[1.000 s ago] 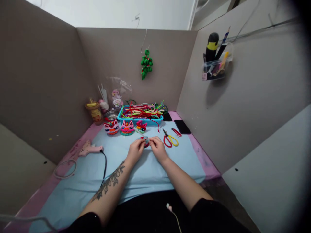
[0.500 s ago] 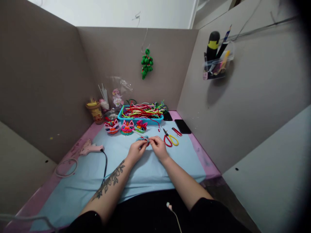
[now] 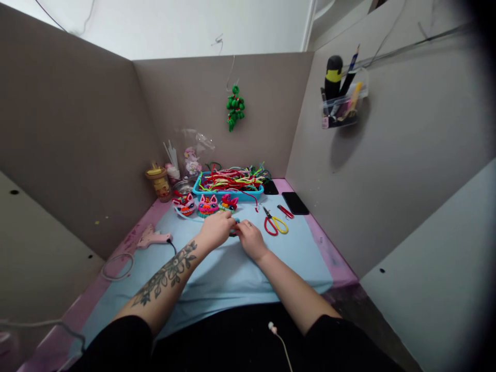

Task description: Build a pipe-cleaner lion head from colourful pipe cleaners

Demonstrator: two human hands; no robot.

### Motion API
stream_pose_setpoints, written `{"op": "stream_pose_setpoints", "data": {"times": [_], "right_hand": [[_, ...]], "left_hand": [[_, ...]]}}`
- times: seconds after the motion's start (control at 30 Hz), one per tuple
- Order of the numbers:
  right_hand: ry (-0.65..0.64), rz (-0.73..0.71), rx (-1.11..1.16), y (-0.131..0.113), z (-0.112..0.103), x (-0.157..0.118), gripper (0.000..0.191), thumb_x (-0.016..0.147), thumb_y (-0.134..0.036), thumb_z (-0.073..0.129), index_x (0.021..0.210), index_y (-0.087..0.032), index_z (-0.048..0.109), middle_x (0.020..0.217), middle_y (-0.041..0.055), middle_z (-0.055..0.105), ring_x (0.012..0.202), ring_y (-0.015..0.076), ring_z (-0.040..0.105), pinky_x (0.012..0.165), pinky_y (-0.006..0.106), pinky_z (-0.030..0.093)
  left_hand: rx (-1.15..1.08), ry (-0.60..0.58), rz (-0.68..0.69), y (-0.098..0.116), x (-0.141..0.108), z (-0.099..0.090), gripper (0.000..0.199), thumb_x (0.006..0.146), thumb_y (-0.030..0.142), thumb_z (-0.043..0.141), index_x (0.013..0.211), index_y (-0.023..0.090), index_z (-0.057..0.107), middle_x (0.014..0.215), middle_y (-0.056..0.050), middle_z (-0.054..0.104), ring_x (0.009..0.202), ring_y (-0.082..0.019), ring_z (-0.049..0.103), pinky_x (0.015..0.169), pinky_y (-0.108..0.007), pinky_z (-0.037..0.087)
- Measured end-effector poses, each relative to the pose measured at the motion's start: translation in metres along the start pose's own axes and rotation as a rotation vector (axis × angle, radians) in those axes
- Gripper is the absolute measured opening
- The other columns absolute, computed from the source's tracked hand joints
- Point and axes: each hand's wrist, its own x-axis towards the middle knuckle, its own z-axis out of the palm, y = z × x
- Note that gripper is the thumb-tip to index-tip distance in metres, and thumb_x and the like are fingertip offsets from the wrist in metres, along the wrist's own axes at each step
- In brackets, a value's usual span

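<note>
My left hand [image 3: 217, 226] and my right hand [image 3: 251, 238] meet above the middle of the blue cloth. Their fingers are closed around a small blue pipe-cleaner piece [image 3: 234, 222], most of it hidden behind them. A pale blue pipe cleaner [image 3: 189, 217] sticks out leftward from under my left hand, in front of the finished figures. Beyond my hands stand several pipe-cleaner animal heads, among them a pink one [image 3: 208, 205]. Close to my right hand lie scissors [image 3: 275, 223] with one red and one yellow handle.
Behind the heads is a blue tray [image 3: 232, 196] heaped with colourful pipe cleaners. A pink glue gun [image 3: 154, 237] with a cable lies left. Right are a red cutter [image 3: 285, 211] and a phone [image 3: 295, 203]. Grey partitions [image 3: 220, 72] surround the table; a pen holder [image 3: 340, 111] hangs right.
My left hand has turned palm-down over the blue piece. The pale strip, before pointing up-left from my fingers, now extends farther left. The view has shifted slightly.
</note>
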Motion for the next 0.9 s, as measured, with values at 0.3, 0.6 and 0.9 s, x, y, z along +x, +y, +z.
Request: {"op": "stream_pose_setpoints", "data": {"times": [0.3,0.6,0.9], "right_hand": [[0.077,-0.109,0.393,-0.005,-0.01,-0.002,0.017,0.091,-0.027,0.041,0.086,-0.021,0.056,0.081,0.0056,0.056,0.083,0.0194,0.053,0.076,0.034,0.045],[0.201,0.071,0.424,-0.007,-0.01,-0.001,0.018,0.091,-0.025,0.04,0.082,-0.019,0.055,0.079,0.0043,0.054,0.078,0.0176,0.053,0.072,0.031,0.045],[0.162,0.125,0.429,-0.008,-0.004,0.0,0.014,0.088,-0.021,0.045,0.085,-0.02,0.059,0.082,0.0043,0.057,0.08,0.018,0.055,0.073,0.031,0.046]], "left_hand": [[-0.793,-0.377,-0.106,-0.032,0.008,-0.009,0.016,0.071,0.03,0.064,0.072,0.015,0.07,0.066,-0.002,0.065,0.063,-0.014,0.058,0.06,-0.023,0.043],[-0.765,0.071,-0.25,0.001,-0.016,0.035,0.018,0.076,0.03,0.061,0.066,0.015,0.065,0.062,-0.001,0.058,0.06,-0.013,0.051,0.057,-0.024,0.04],[-0.879,0.364,-0.498,0.017,-0.032,0.063,0.02,0.082,0.031,0.055,0.087,0.014,0.064,0.069,-0.003,0.064,0.061,-0.014,0.059,0.059,-0.025,0.048]]}}
